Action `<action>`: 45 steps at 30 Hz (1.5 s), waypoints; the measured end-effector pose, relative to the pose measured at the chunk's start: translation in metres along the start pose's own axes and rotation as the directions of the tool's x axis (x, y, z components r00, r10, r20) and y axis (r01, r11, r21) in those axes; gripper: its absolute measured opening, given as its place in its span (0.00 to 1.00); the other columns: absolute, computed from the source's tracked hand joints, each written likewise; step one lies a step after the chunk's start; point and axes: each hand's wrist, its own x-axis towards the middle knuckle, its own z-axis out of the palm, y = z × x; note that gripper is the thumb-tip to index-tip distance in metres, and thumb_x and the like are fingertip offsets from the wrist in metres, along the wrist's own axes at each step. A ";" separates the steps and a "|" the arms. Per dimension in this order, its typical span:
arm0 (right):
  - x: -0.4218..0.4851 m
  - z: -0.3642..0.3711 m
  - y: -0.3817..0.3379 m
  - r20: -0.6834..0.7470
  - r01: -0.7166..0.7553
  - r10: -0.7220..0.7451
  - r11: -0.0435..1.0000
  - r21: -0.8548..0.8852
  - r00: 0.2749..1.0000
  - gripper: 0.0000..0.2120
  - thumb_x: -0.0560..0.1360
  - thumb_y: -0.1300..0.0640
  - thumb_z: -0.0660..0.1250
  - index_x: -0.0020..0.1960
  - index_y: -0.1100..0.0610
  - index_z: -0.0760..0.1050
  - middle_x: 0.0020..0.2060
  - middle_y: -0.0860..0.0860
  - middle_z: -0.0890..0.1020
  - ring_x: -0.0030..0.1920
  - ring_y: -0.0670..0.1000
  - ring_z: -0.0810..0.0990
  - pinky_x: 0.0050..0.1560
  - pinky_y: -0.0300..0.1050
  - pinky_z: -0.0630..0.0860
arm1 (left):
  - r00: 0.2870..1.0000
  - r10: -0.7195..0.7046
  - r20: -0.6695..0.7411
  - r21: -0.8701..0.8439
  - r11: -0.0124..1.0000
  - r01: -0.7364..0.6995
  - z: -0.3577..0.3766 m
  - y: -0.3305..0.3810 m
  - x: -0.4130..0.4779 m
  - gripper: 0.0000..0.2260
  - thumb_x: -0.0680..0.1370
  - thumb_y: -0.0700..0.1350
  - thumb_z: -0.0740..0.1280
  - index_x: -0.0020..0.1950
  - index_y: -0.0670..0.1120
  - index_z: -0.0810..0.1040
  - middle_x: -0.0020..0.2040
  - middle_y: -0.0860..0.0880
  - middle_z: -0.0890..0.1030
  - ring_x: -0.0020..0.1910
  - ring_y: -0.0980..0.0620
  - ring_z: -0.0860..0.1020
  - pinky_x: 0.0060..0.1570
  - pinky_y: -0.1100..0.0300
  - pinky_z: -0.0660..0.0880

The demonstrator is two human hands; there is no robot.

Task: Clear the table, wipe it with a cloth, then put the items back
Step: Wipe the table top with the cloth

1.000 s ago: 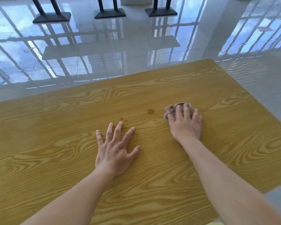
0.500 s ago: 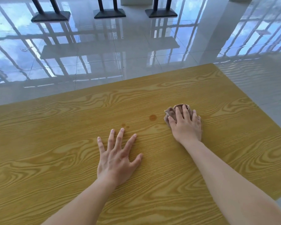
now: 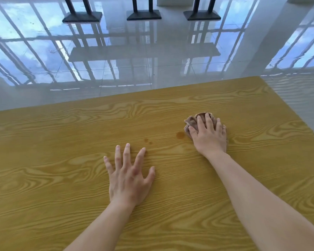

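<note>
A yellow wood-grain table [image 3: 62, 160] fills the lower part of the head view. My right hand [image 3: 209, 137] presses flat on a crumpled brown cloth [image 3: 191, 122] right of the table's middle; most of the cloth is hidden under the palm. A round brown stain [image 3: 180, 135] lies just left of the cloth, and two smaller spots [image 3: 148, 141] sit further left. My left hand [image 3: 128, 175] rests palm down with fingers spread, nearer to me, holding nothing.
Past the table's far edge is a glossy tiled floor [image 3: 152, 60] reflecting window bars. Three black pedestal bases [image 3: 143, 14] stand at the back. The table's right edge runs diagonally near the cloth.
My right hand has slid the cloth slightly away from me and to the right, uncovering more of it by the fingertips. The view has tilted up a little. My left hand stays put.
</note>
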 end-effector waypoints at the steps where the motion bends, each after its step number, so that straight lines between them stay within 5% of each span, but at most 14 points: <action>1: 0.000 0.001 -0.007 0.010 0.055 -0.055 0.998 -0.010 0.998 0.33 0.79 0.33 0.39 0.81 0.44 0.45 0.81 0.46 0.42 0.79 0.58 0.39 0.78 0.59 0.40 | 0.999 -0.031 0.014 0.013 0.999 0.031 0.001 0.000 0.001 0.32 0.76 0.72 0.46 0.78 0.63 0.54 0.81 0.47 0.52 0.81 0.42 0.42 0.74 0.33 0.39; 5: -0.057 0.018 0.005 -0.006 0.344 -0.345 0.938 -0.049 0.939 0.34 0.79 0.31 0.36 0.81 0.44 0.44 0.80 0.44 0.41 0.79 0.54 0.37 0.78 0.55 0.39 | 0.997 -0.042 0.070 0.053 0.998 0.038 0.003 -0.001 0.003 0.34 0.75 0.72 0.40 0.80 0.63 0.44 0.82 0.47 0.42 0.80 0.42 0.35 0.73 0.33 0.34; 8: -0.101 0.027 0.035 -0.010 0.431 -0.433 0.898 -0.093 0.901 0.34 0.81 0.31 0.39 0.81 0.47 0.49 0.81 0.46 0.48 0.80 0.53 0.42 0.78 0.54 0.45 | 0.996 -0.049 0.081 0.068 0.997 0.043 0.004 -0.002 0.003 0.35 0.75 0.73 0.38 0.80 0.63 0.40 0.82 0.48 0.41 0.79 0.43 0.34 0.73 0.33 0.34; 15: 0.003 -0.001 -0.004 0.022 0.115 -0.115 0.993 -0.013 0.993 0.34 0.79 0.33 0.38 0.81 0.46 0.44 0.81 0.47 0.41 0.79 0.58 0.38 0.78 0.58 0.40 | 0.991 -0.069 0.112 0.089 0.994 0.059 0.006 0.000 0.005 0.35 0.73 0.74 0.35 0.78 0.64 0.37 0.82 0.50 0.38 0.78 0.45 0.31 0.72 0.35 0.31; 17: -0.009 0.004 -0.029 0.051 0.243 -0.242 0.970 -0.018 0.969 0.33 0.79 0.32 0.36 0.81 0.44 0.41 0.80 0.47 0.39 0.79 0.59 0.36 0.77 0.59 0.36 | 0.989 -0.073 0.127 0.071 0.995 0.065 0.003 -0.001 0.006 0.35 0.73 0.75 0.38 0.78 0.65 0.38 0.82 0.52 0.39 0.79 0.46 0.32 0.73 0.36 0.31; 20: -0.065 0.026 -0.027 0.016 0.576 -0.576 0.817 -0.026 0.817 0.33 0.78 0.30 0.35 0.80 0.41 0.45 0.81 0.44 0.44 0.79 0.55 0.38 0.77 0.57 0.37 | 0.992 -0.051 0.116 0.054 0.998 0.045 -0.005 -0.018 0.007 0.35 0.72 0.75 0.40 0.78 0.68 0.45 0.82 0.55 0.45 0.80 0.51 0.38 0.75 0.38 0.38; 22: -0.078 0.030 -0.007 0.034 0.647 -0.646 0.762 -0.032 0.763 0.33 0.79 0.29 0.37 0.79 0.41 0.48 0.81 0.42 0.48 0.80 0.51 0.39 0.78 0.57 0.41 | 0.995 -0.021 0.102 0.086 0.996 0.012 -0.007 -0.036 0.004 0.33 0.72 0.76 0.37 0.77 0.72 0.43 0.82 0.56 0.45 0.80 0.52 0.38 0.74 0.36 0.37; 29: -0.013 0.004 -0.009 -0.010 0.218 -0.218 0.976 -0.027 0.976 0.32 0.80 0.33 0.39 0.81 0.44 0.45 0.81 0.46 0.43 0.80 0.56 0.39 0.78 0.56 0.39 | 0.996 -0.025 0.086 0.110 0.994 0.015 -0.001 -0.044 -0.001 0.31 0.71 0.77 0.33 0.73 0.74 0.33 0.82 0.55 0.38 0.79 0.50 0.32 0.73 0.32 0.35; 32: -0.048 0.014 -0.009 -0.001 0.356 -0.356 0.934 -0.011 0.934 0.33 0.79 0.32 0.35 0.81 0.43 0.41 0.80 0.45 0.39 0.79 0.56 0.35 0.78 0.57 0.37 | 0.996 -0.020 0.081 0.123 0.992 0.010 -0.002 -0.045 -0.003 0.31 0.71 0.77 0.33 0.73 0.73 0.33 0.82 0.54 0.38 0.79 0.49 0.33 0.73 0.32 0.36; 35: -0.100 0.030 0.008 0.006 0.632 -0.632 0.774 -0.035 0.775 0.32 0.80 0.30 0.39 0.80 0.41 0.46 0.81 0.44 0.45 0.79 0.52 0.37 0.77 0.55 0.40 | 0.998 -0.027 0.065 0.111 0.994 0.020 -0.001 -0.042 -0.003 0.33 0.71 0.78 0.34 0.75 0.71 0.34 0.82 0.54 0.40 0.79 0.49 0.33 0.73 0.32 0.36; 37: -0.085 0.025 0.017 0.052 0.689 -0.687 0.722 -0.062 0.725 0.32 0.79 0.29 0.40 0.80 0.41 0.47 0.81 0.42 0.46 0.80 0.50 0.38 0.77 0.55 0.43 | 0.997 -0.043 0.059 0.103 0.994 0.037 -0.001 -0.041 -0.003 0.35 0.71 0.78 0.35 0.77 0.69 0.37 0.82 0.53 0.41 0.79 0.49 0.33 0.73 0.33 0.36; 42: 0.000 0.003 -0.037 0.003 0.239 -0.239 0.970 -0.043 0.971 0.33 0.79 0.32 0.39 0.81 0.44 0.45 0.81 0.46 0.42 0.80 0.56 0.39 0.78 0.57 0.41 | 0.990 -0.136 0.031 0.078 0.988 0.133 -0.001 -0.040 -0.002 0.41 0.70 0.80 0.37 0.80 0.64 0.43 0.82 0.52 0.44 0.80 0.46 0.35 0.74 0.34 0.35; 45: -0.015 0.013 -0.082 0.028 0.368 -0.368 0.930 -0.004 0.930 0.33 0.80 0.32 0.39 0.81 0.44 0.45 0.81 0.46 0.41 0.79 0.57 0.36 0.78 0.57 0.38 | 0.990 -0.135 0.038 0.077 0.988 0.131 -0.003 -0.043 -0.001 0.42 0.70 0.79 0.39 0.81 0.62 0.46 0.83 0.51 0.46 0.80 0.46 0.37 0.74 0.34 0.36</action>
